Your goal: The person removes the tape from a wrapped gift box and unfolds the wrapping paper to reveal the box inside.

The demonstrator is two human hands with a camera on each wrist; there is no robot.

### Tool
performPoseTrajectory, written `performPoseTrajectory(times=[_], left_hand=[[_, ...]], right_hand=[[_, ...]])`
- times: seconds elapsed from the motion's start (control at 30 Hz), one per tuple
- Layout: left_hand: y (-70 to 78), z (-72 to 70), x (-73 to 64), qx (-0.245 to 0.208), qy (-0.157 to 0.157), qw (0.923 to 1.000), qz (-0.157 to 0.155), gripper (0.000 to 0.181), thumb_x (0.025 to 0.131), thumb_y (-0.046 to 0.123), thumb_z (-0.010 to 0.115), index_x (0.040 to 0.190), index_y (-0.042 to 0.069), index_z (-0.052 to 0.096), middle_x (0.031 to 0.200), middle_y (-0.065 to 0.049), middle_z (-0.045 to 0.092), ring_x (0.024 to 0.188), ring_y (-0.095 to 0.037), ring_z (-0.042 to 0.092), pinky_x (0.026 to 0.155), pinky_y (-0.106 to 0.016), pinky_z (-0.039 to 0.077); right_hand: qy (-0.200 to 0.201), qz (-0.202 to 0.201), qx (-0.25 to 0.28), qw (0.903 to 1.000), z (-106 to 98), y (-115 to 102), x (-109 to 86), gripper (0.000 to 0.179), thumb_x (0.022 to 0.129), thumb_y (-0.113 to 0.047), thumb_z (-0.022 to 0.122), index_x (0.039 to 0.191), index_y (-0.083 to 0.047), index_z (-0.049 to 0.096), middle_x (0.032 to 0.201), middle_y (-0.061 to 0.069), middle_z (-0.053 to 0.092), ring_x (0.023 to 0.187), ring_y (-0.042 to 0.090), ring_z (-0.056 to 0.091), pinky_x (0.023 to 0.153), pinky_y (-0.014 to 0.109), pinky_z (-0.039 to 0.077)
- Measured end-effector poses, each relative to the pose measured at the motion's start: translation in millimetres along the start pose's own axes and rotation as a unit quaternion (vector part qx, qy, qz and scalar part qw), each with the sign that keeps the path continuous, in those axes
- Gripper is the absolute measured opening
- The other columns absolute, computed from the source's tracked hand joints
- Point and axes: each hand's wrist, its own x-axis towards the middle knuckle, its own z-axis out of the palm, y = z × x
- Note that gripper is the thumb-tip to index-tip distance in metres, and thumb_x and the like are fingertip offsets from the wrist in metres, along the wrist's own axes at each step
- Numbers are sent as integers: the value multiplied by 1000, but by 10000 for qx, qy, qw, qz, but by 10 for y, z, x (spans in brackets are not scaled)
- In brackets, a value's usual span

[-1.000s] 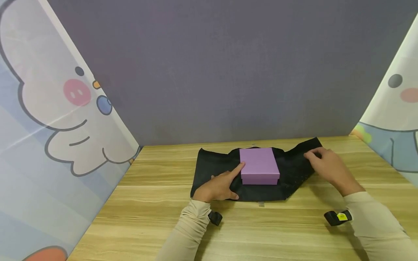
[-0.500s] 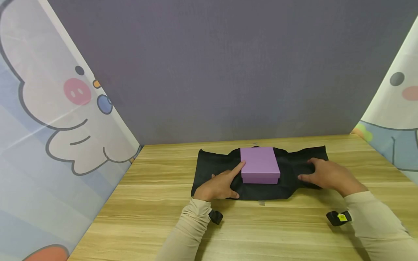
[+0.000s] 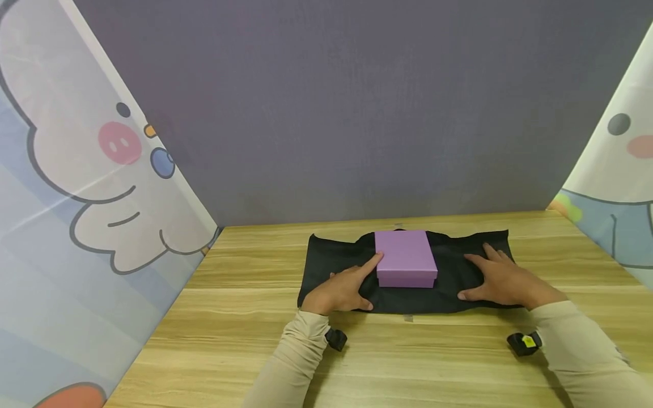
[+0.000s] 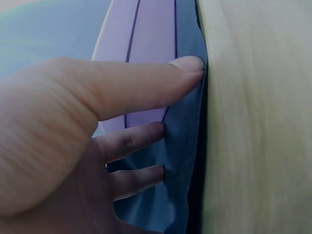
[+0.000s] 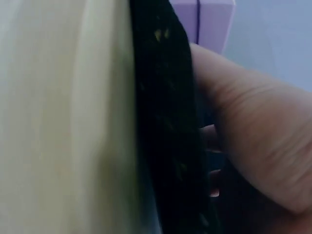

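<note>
A purple lidded box (image 3: 405,252) sits on the middle of a black cloth (image 3: 326,255). My left hand (image 3: 339,290) lies on the cloth's left part, its index finger stretched out to the box's left edge. In the left wrist view, the thumb (image 4: 141,87) reaches across to the cloth's near edge. On the right part of the cloth rests my right hand (image 3: 505,281), fingers spread and slightly bent, apart from the box. The right wrist view shows the cloth's near edge (image 5: 168,112) raised beside the thumb; the fingertips are partly hidden behind it.
The cloth lies on a wood-grain table (image 3: 229,334). A grey panel (image 3: 357,113) stands along the back edge, with cartoon-printed sheets (image 3: 56,158) at the sides. Small grey marks (image 3: 408,318) show on the table by the cloth.
My right hand has let go of the cloth's raised right corner and come down with its fingers spread. The cloth's right side now lies flatter and wider. My left hand and the box have stayed put.
</note>
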Motion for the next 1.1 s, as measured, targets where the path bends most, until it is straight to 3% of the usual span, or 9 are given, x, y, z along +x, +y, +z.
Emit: performPoseTrajectory(times=[0.13,0.23,0.5,0.63,0.83,0.93,1.1], left_hand=[[6,4,2,-134,146,9998,-52,120,86,26,83,160,39,-10,158,5,38,144,-24,35,108,-72,20],[14,3,5,-109,182,9994,-276,119,85,30,83,161,33,-7,158,0,38,145,-26,34,111,-67,23],[-53,-19,19,361,-16,9937,-1062,98,79,53,82,158,19,34,164,-11,22,151,-32,18,116,-58,21],[-141,-65,11,625,-6,9921,-1087,97,75,61,82,155,22,42,164,-11,23,149,-32,21,116,-57,22],[-235,-118,0,991,26,9882,-1170,107,70,68,81,157,22,37,164,-9,22,144,-29,27,115,-56,25],[-266,-122,11,935,15,9884,-1198,109,69,69,81,157,21,36,166,-9,18,143,-29,26,115,-58,24],[-333,-151,43,597,11,9913,-1175,96,72,66,81,152,26,45,166,-7,14,141,-30,27,105,-52,40]], right_hand=[[28,-208,238,9995,47,-30,14,111,72,-68,78,144,9,44,146,51,16,129,72,19,94,79,29],[59,-181,167,9997,59,-26,13,113,72,-70,76,146,8,42,147,50,17,130,70,22,94,79,30],[-74,-82,-98,9999,55,24,-9,118,72,-75,73,150,7,38,148,50,15,128,71,26,93,79,30],[-151,-59,-254,9995,41,23,-4,119,71,-78,70,151,5,38,149,48,14,125,73,28,90,80,30],[-277,67,-433,9987,52,-14,53,123,68,-82,68,152,2,36,151,46,14,122,72,32,89,81,28],[-310,129,-464,9984,65,-10,72,123,68,-83,67,152,1,36,151,45,15,121,71,33,87,81,29],[-399,185,-500,9978,61,5,94,123,68,-81,68,153,1,35,152,45,15,121,71,32,87,82,29]])
